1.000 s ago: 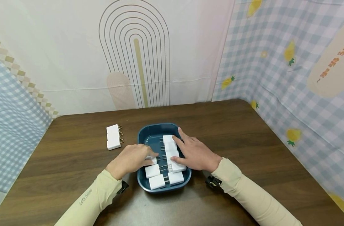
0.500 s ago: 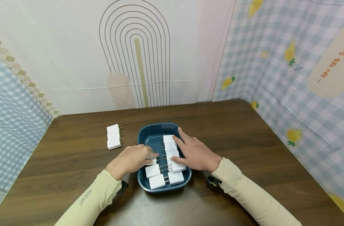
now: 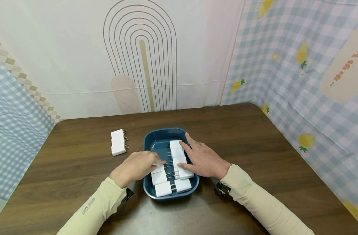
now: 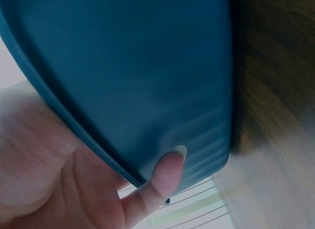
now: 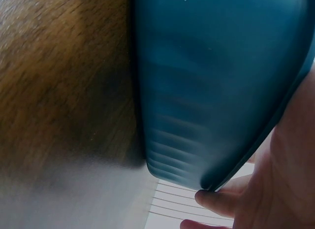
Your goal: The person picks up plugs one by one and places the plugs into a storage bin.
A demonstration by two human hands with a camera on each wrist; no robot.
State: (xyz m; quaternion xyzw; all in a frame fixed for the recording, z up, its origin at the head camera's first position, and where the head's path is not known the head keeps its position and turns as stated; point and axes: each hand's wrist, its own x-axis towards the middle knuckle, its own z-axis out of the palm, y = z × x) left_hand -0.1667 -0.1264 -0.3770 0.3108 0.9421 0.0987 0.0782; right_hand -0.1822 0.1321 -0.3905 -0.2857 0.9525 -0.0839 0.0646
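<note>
The left hand [image 3: 136,167] reaches into the blue tray [image 3: 162,137], its fingers bent over a pronged white block [image 3: 157,169]; the hand hides much of it, so I can't tell whether they pinch it. The right hand [image 3: 204,160] has its fingers loosely spread, gripping nothing, by a column of white blocks [image 3: 178,161]. Beyond the left fingers, outer white blocks [image 3: 118,143] lie on the surface [image 3: 249,137].

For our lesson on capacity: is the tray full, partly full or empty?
Partly full: white plugs lie along both sides of the tray, but it is bare toward its far left corner.
</note>
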